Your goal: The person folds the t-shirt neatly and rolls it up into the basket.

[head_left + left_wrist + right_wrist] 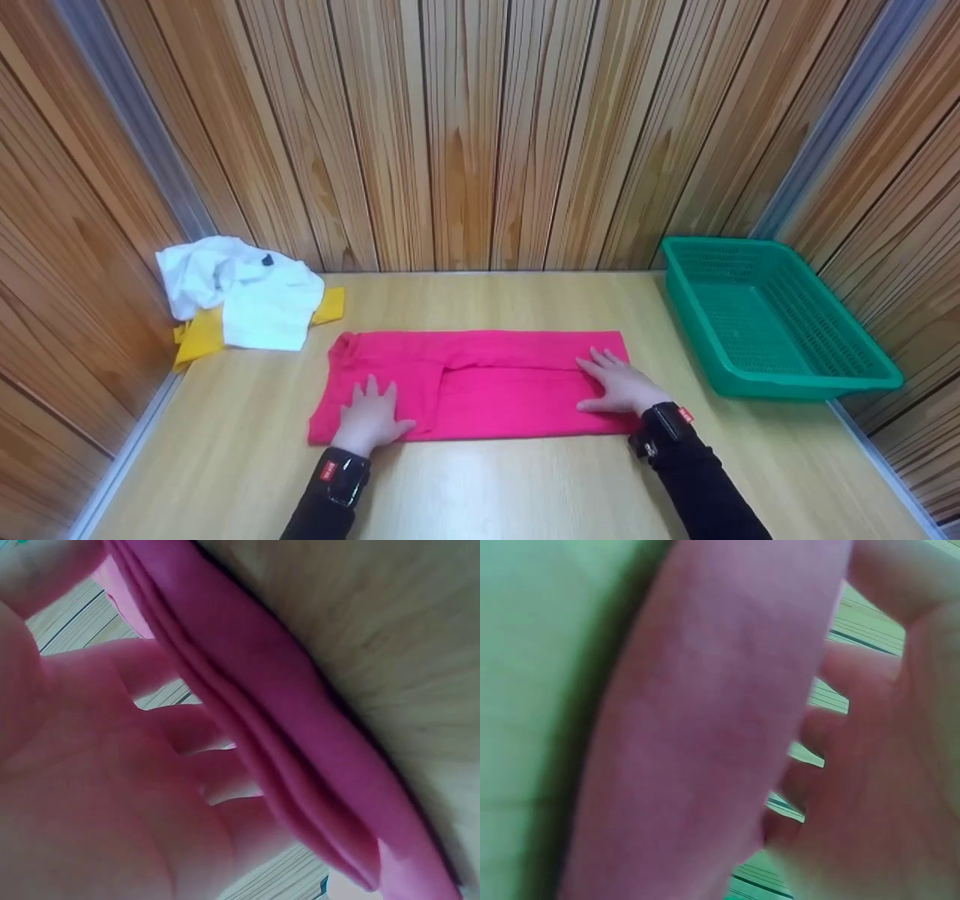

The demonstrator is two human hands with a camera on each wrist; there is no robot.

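A pink cloth garment (510,401), folded into a long rectangle, lies flat on the table in the head view. My left hand (370,416) rests on its left part with the fingers spread. On the right end my right hand (616,384) lies with straight, spread fingers. The left wrist view shows layered folds of the pink cloth (247,705) beside the left palm (97,765). In the right wrist view a rounded pink fold (697,735) runs alongside the right palm (870,787), hiding the fingertips.
A green plastic basket (679,315) stands at the right of the table. At the back left a white cloth (262,300) lies heaped over a yellow cloth (201,341). Wood-panelled walls (465,135) enclose the table (495,487) at the back and both sides.
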